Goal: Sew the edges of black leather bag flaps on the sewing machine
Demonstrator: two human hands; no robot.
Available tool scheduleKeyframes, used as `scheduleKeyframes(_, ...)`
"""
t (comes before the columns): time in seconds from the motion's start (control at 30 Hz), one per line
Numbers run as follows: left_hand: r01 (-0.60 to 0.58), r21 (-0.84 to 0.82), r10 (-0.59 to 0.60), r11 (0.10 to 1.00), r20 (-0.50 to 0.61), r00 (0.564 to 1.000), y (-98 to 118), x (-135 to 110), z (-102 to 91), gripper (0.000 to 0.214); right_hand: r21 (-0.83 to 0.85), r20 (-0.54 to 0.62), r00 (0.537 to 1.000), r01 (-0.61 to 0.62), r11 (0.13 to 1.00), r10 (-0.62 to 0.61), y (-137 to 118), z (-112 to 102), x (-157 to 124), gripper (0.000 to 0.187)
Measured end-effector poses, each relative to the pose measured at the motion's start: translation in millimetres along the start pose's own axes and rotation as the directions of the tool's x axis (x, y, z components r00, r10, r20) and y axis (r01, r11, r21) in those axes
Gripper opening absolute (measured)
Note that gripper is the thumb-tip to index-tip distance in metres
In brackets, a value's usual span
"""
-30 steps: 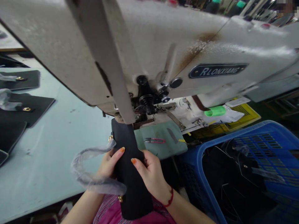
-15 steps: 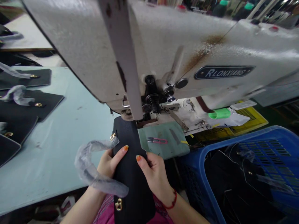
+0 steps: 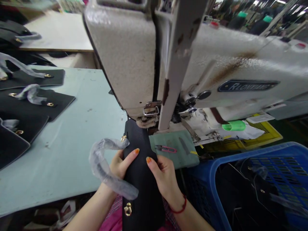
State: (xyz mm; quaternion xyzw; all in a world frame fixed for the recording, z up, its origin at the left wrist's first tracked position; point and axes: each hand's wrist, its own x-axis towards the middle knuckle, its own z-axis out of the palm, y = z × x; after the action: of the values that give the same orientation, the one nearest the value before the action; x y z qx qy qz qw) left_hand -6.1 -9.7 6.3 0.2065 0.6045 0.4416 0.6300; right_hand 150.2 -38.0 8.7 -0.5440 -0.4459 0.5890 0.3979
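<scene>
A long black leather piece [image 3: 141, 179] runs from my lap up under the head of a white sewing machine [image 3: 149, 64]. My left hand [image 3: 121, 163] grips its left edge, thumb on top. On the right edge, my right hand [image 3: 163, 176] holds it the same way, a red cord round the wrist. A handle wrapped in clear plastic [image 3: 106, 166] loops off the piece's left side from a gold ring [image 3: 123, 138]. A gold clasp [image 3: 127, 209] sits on the piece near my lap.
Several black pieces with gold fittings [image 3: 26, 109] lie on the pale blue table [image 3: 67, 154] at the left. Pink thread snips [image 3: 166, 148] rest on a green pad. A blue basket [image 3: 252, 183] of black parts stands at right, a yellow tray [image 3: 267, 134] behind it.
The view has swung to the right and down, so the machine head now fills the middle. Both hands keep their grip on the black piece, which has slid slightly further from me.
</scene>
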Motion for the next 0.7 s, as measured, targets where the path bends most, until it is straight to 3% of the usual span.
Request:
scheduleKeyframes(0.2, -0.027, -0.064, 0.030, 0.998, 0.056, 0.998, 6, 7, 4.2, 0.057, -0.018, -0.002, 1.000, 0.018, 1.000, -0.018, -6, 0, 14, 0.043)
scheduleKeyframes(0.7, -0.007, -0.051, 0.009, 0.999, 0.048, 0.999, 34, 25, 11.6, 0.054, 0.071, 0.018, 0.999, 0.033, 0.997, -0.035, -16, 5, 47, 0.041)
